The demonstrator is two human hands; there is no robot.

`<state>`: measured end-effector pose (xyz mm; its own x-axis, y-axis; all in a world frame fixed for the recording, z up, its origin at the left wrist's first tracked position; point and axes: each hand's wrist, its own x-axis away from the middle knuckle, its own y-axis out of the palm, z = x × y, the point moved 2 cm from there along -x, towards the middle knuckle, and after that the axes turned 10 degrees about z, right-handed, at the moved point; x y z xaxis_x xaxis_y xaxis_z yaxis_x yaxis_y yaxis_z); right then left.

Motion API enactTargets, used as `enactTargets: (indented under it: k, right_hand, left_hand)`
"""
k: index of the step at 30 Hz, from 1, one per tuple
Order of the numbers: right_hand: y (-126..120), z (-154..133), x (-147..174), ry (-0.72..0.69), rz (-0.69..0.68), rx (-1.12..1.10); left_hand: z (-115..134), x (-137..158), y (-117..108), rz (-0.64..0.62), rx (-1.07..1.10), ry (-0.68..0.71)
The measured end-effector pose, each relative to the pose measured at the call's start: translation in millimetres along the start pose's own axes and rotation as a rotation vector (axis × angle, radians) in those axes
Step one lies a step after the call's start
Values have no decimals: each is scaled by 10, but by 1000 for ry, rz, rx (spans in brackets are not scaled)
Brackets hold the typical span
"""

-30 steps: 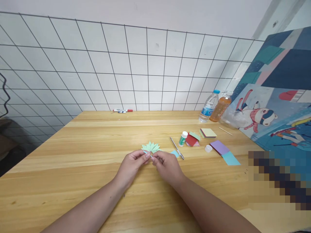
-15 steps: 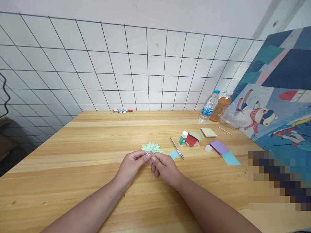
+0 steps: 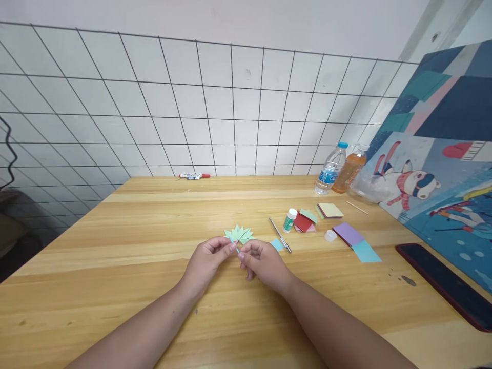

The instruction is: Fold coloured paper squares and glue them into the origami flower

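A small piece of light blue paper is pinched between the thumb and fingers of my left hand. My right hand is closed at the lower end of the same piece, its thumb and index finger meeting there. The fingers cover most of the paper, so its full shape is hidden. Just behind both hands lies a pointed, fan-like light green folded paper piece on the table. Beside my right hand, a light blue paper square rests partly under a silver pen.
To the right stand a glue stick, red and green papers, a clear cap, a paper stack and purple paper. Two bottles stand farther back. A phone lies at right, markers by the wall.
My right hand has shifted slightly right, and more of the light blue paper shows between the fingertips. The green paper piece stays in place.
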<state>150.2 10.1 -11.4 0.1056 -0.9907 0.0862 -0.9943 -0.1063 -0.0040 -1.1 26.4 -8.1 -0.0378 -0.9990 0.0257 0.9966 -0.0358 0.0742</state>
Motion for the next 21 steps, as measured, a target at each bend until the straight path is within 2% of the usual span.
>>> enactTargets:
  k: [8,12,18,21]
  right_hand:
    - [-24,-27,-3,-2,47,70]
    - [-18,-37,5,-16,48,99]
    - [-18,-16,-5,-5,12,57]
    - [-24,-11,0,26,-62,-44]
  left_hand:
    - [-19,-2,-19,-16,99,24]
    - [-20,-3,-25,-34,107,-13]
    - [17,12,8,-91,23,16]
    - [9,1,2,-100,39,12]
